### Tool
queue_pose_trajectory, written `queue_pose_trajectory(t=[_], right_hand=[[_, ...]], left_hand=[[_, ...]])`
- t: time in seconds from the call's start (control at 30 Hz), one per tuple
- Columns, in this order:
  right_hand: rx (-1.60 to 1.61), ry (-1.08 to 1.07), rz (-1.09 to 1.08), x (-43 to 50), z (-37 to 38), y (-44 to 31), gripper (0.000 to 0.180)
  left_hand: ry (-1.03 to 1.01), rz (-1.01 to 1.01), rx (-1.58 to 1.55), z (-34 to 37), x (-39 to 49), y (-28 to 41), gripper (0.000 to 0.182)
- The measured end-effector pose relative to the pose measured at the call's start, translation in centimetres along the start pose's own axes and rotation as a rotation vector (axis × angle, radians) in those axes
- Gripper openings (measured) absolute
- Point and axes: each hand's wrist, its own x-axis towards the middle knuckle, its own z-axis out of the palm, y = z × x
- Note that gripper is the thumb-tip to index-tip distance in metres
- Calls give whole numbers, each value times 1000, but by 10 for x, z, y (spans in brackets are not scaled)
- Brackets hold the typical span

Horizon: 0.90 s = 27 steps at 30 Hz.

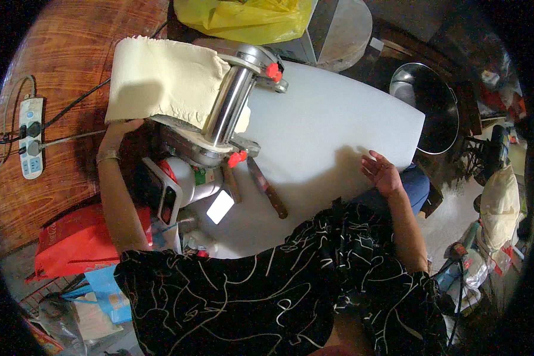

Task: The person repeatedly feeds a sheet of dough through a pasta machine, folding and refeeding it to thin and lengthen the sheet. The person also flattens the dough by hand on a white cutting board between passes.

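A wide sheet of pale dough (173,71) drapes over the back of a dough-rolling machine (184,144) and runs down to its steel roller (231,107). On the roller's front side, a small edge of dough (244,120) shows above a white board (325,115). My left hand (131,126) is at the sheet's lower left edge; its fingers are mostly hidden by the dough. Palm up and fingers apart, my right hand (382,174) is empty over the board's near right corner. A knife with a brown handle (276,202) lies near the machine.
A power strip (31,138) with plugged-in cords rests on the wooden table (84,53) at left. Behind the machine sits a yellow plastic bag (249,20). A metal bucket (427,107) stands beyond the board. A red bag (80,240) is beside my left arm.
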Motion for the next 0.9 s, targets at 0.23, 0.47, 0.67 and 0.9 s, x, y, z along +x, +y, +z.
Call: queue_pose_trajectory(t=[0.23,0.47,0.67,0.9], right_hand=[[-20,62,-9,-5,8,2,34],[-4,79,-4,-3,9,3,32],[-1,51,-1,0,4,4,31],[-4,47,-20,-2,6,4,32]], left_hand=[[74,337,-929,28,-4,-1,40],[322,383,-498,39,-4,15,47],[243,332,-500,14,33,4,46],[973,614,325,38,34,3,83]])
